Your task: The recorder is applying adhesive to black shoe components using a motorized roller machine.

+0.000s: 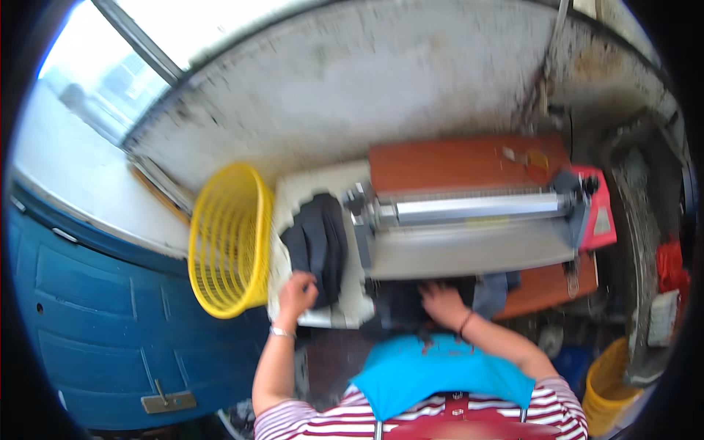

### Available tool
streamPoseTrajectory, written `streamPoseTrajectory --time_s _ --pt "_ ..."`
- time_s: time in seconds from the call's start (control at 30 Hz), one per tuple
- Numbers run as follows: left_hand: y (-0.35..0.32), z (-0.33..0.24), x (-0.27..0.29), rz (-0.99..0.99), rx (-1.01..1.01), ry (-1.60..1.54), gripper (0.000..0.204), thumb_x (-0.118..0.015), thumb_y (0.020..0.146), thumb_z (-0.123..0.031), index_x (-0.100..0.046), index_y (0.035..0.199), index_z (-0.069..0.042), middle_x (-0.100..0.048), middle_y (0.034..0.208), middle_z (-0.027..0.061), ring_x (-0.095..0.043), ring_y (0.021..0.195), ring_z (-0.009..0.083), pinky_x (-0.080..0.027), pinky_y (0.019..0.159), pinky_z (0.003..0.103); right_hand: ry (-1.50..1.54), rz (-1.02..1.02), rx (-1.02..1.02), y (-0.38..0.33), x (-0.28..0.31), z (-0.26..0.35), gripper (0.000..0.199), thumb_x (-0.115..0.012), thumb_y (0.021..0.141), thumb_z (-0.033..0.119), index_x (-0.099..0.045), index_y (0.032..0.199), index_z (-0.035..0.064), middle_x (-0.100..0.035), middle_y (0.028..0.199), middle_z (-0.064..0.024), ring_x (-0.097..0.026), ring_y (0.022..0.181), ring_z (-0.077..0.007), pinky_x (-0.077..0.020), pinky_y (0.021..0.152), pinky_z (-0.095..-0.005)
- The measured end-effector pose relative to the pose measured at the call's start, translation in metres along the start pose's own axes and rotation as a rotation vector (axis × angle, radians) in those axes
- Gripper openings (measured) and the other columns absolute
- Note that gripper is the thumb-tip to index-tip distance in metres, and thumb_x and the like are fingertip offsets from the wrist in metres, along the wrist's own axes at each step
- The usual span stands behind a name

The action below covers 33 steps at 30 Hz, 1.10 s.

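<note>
A stack of dark cloth pieces lies on a pale board left of centre. My left hand is at the near-left edge of that stack, fingers curled together; whether cloth is pinched in them is too blurred to tell. In front of a bench machine with a long metal roller and a sloping metal plate, more dark cloth is spread. My right hand rests on it, fingers stretched out and apart. Beside that hand is a blue-grey piece of cloth.
A yellow plastic basket stands left of the board. Orange-handled scissors lie on the red-brown tabletop behind the machine. The machine's right end has a pink-red cover. A blue door is at left, another yellow container at lower right.
</note>
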<state>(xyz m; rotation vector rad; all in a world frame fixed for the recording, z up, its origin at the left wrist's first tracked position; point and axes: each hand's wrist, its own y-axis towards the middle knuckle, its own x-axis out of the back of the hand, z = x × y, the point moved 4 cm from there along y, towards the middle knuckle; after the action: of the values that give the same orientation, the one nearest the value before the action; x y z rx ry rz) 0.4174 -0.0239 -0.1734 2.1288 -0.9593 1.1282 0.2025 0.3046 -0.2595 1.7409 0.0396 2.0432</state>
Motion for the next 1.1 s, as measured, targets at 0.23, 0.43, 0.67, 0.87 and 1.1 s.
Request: streamPoseTrajectory --time_s 0.23,0.43,0.67,0.87,1.1 --pt "0.007 -0.058 0.017 -0.076 -0.085 0.014 0.013 -0.069 0.083 -0.011 -0.076 0.093 -0.008 -0.073 0.091 0.009 -0.072 0.081 0.029 -0.057 0.074 0.04 -0.004 0.16 0.042 -0.013 0.007 -0.007 0.042 -0.078 0.079 0.029 -0.068 0.115 0.009 -0.059 0.109 -0.0125 -0.069 0.084 -0.0292 -0.0579 0.065 -0.0419" --pt "0.018 -0.065 0.029 -0.12 -0.055 -0.027 0.014 -0.069 0.084 -0.012 -0.076 0.096 -0.008 -0.073 0.091 0.0092 -0.073 0.082 0.0274 -0.057 0.074 0.039 0.066 0.093 0.098 -0.002 0.0 -0.02 0.025 -0.077 0.081 0.025 -0.071 0.102 0.0123 -0.061 0.099 -0.0096 -0.069 0.08 -0.0287 -0.057 0.063 -0.0409" --pt "0.024 -0.081 0.043 -0.301 -0.115 -0.149 0.015 -0.069 0.088 -0.009 -0.076 0.1 -0.006 -0.075 0.089 0.0096 -0.073 0.073 0.0217 -0.057 0.068 0.033 0.265 -0.154 0.178 -0.02 0.056 -0.004 0.012 -0.078 0.08 0.014 -0.072 0.091 0.0117 -0.067 0.087 -0.0068 -0.066 0.074 -0.0277 -0.0547 0.063 -0.0387" --pt "0.06 -0.18 0.065 -0.381 -0.319 -0.528 0.013 -0.06 0.096 -0.002 -0.073 0.1 0.002 -0.071 0.083 0.0068 -0.069 0.075 0.0125 -0.054 0.07 0.026 0.395 -0.422 0.035 -0.003 0.155 -0.007 0.015 -0.077 0.077 0.007 -0.065 0.086 0.0094 -0.066 0.085 -0.0069 -0.063 0.082 -0.0303 -0.0516 0.075 -0.0414" --pt "0.126 -0.313 -0.013 -0.075 -0.735 -0.514 0.016 -0.059 0.097 -0.012 -0.069 0.094 -0.001 -0.069 0.085 0.0132 -0.066 0.077 0.0287 -0.052 0.073 0.033 1.015 -0.256 -0.702 -0.017 0.142 -0.089 0.022 -0.067 0.097 0.013 -0.064 0.116 0.0012 -0.062 0.068 -0.0059 -0.053 0.059 -0.0115 -0.0424 0.06 -0.0274"
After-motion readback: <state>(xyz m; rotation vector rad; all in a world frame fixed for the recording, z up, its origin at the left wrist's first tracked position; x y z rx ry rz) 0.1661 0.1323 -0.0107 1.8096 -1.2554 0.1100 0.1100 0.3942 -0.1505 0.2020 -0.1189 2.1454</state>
